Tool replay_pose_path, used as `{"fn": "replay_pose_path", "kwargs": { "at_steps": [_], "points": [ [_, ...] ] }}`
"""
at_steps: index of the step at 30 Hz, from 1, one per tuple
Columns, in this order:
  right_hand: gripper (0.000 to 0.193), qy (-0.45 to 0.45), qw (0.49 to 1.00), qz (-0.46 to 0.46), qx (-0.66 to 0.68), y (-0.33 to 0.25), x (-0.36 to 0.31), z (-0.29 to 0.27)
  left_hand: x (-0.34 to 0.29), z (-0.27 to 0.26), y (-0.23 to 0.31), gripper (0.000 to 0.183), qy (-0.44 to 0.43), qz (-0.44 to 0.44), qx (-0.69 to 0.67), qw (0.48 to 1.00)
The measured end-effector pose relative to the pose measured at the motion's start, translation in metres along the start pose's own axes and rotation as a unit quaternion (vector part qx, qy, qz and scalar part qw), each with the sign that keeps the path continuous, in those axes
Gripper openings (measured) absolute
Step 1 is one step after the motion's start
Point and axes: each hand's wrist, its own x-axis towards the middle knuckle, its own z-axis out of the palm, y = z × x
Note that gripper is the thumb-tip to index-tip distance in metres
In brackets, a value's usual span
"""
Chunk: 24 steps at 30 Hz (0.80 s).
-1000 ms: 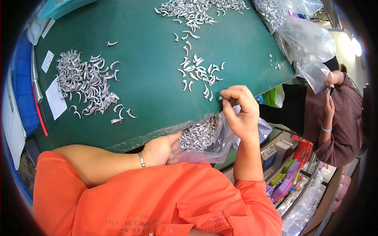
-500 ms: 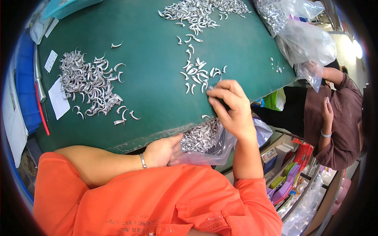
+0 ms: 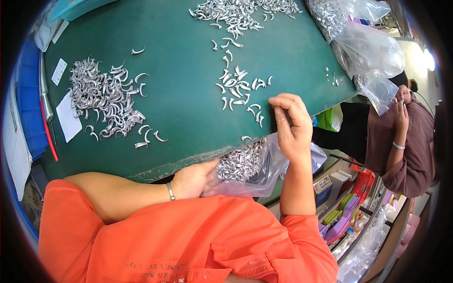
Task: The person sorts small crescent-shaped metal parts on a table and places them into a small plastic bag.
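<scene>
At the table's front edge my left hand (image 3: 189,181) grips the rim of a clear plastic bag (image 3: 245,188), its fingertips partly hidden by the plastic. Inside the bag lie many small curved silver metal pieces (image 3: 239,163). My right hand (image 3: 293,125) hovers over the right front edge of the table with bent fingers drawn close to the thumb. Whether anything is inside them cannot be seen. Just left of its fingertips lie a few loose curved metal pieces (image 3: 256,113), and a scattered group (image 3: 233,84) spreads beyond them.
The green tabletop (image 3: 188,113) bears a larger heap of pieces (image 3: 104,96) at left and another (image 3: 240,14) at the far side. Paper slips (image 3: 69,118) and a red-handled tool (image 3: 50,127) lie left. A person in brown (image 3: 396,141) stands at right beside filled plastic bags (image 3: 365,52).
My right hand has moved right, away from the scattered pieces, and a few pieces now lie apart where its fingertips were. My left hand stays on the bag. The other person's hands have come together.
</scene>
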Motion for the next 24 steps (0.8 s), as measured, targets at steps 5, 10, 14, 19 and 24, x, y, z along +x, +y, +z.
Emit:
{"fn": "replay_pose_path", "kwargs": {
  "at_steps": [5, 10, 14, 19, 24],
  "points": [
    [0.024, -0.038, 0.982, -0.128, -0.135, -0.002, 0.001, 0.006, 0.002, 0.001, -0.001, 0.050, 0.018, -0.009, -0.005, 1.000],
    [0.015, 0.022, 0.995, -0.045, -0.084, -0.003, -0.005, 0.006, -0.001, 0.004, 0.002, 0.049, 0.042, -0.019, 0.001, 0.999],
    [0.014, 0.076, 0.992, -0.050, -0.087, 0.007, -0.008, 0.007, -0.001, 0.002, 0.001, 0.045, 0.023, -0.012, -0.006, 1.000],
    [0.011, 0.021, 0.995, -0.046, -0.082, 0.005, -0.019, -0.008, 0.000, 0.002, -0.001, 0.032, 0.004, 0.010, -0.044, 0.999],
    [0.023, -0.195, 0.975, -0.092, 0.058, -0.013, -0.041, -0.003, 0.004, 0.003, -0.004, 0.030, 0.009, -0.002, -0.077, 0.997]
  ]
}}
